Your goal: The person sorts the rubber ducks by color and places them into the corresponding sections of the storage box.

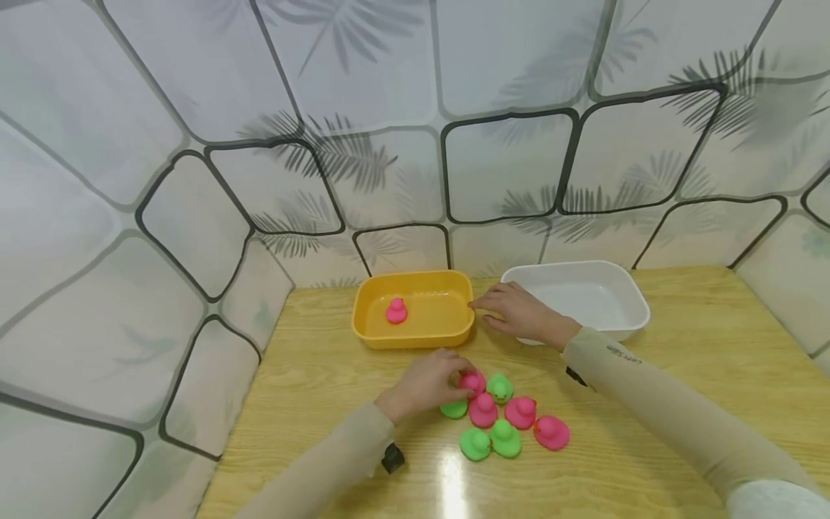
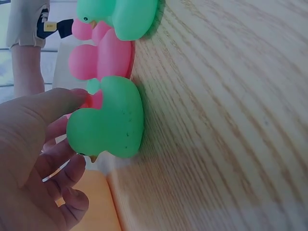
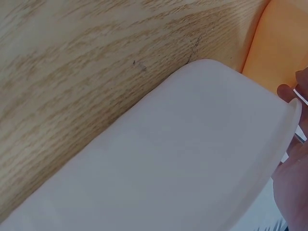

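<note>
In the head view my left hand (image 1: 431, 386) reaches into a cluster of rubber ducks on the table. Its thumb and fingers pinch a pink rubber duck (image 1: 473, 382), mostly hidden in the left wrist view behind a green rubber duck (image 2: 113, 120). My right hand (image 1: 519, 313) is stretched out between the yellow bin (image 1: 415, 342) and the white bin (image 1: 638, 317), fingers extended. Its fingertips are at the yellow bin's right rim; whether they touch it I cannot tell. One pink duck (image 1: 396, 311) sits inside the yellow bin.
Several more pink and green ducks, among them a pink duck (image 1: 552, 432) and a green duck (image 1: 476, 444), lie close together on the wooden table (image 1: 311, 432). A patterned wall covering (image 1: 389, 180) rises behind both bins.
</note>
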Demonstrator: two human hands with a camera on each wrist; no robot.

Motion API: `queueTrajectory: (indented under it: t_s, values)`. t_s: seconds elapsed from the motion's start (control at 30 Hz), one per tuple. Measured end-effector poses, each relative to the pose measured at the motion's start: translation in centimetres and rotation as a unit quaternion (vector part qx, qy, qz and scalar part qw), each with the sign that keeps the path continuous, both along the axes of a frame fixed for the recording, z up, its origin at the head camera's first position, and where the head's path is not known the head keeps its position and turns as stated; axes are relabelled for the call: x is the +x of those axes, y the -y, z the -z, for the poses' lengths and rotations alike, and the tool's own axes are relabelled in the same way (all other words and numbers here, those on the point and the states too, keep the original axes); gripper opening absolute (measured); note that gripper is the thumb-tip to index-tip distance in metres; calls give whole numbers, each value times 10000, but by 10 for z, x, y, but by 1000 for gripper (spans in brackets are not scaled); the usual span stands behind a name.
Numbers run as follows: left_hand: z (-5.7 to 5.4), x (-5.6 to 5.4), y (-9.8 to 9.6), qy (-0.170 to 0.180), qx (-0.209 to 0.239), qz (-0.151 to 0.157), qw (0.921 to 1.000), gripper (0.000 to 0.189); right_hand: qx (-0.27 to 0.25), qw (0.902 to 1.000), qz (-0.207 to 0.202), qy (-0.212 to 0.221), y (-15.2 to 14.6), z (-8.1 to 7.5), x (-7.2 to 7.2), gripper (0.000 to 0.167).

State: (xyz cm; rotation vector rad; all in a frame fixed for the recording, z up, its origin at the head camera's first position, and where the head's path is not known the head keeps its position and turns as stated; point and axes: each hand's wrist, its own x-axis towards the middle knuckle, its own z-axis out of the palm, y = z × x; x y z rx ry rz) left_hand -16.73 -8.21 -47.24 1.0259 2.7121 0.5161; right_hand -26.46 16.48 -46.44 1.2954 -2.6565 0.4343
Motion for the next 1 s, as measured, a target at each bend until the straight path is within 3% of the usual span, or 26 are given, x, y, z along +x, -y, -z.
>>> queueTrajectory:
  t_s: [0.37, 1.0]
  values:
    - [-2, -1, 0, 71, 134, -107, 9998, 31, -14, 10000, 49, 36, 1, -3, 3, 34]
    - [-30, -2, 8, -250, 631, -29, 9977, 30, -23, 9999, 91, 57, 0, -3, 3, 35]
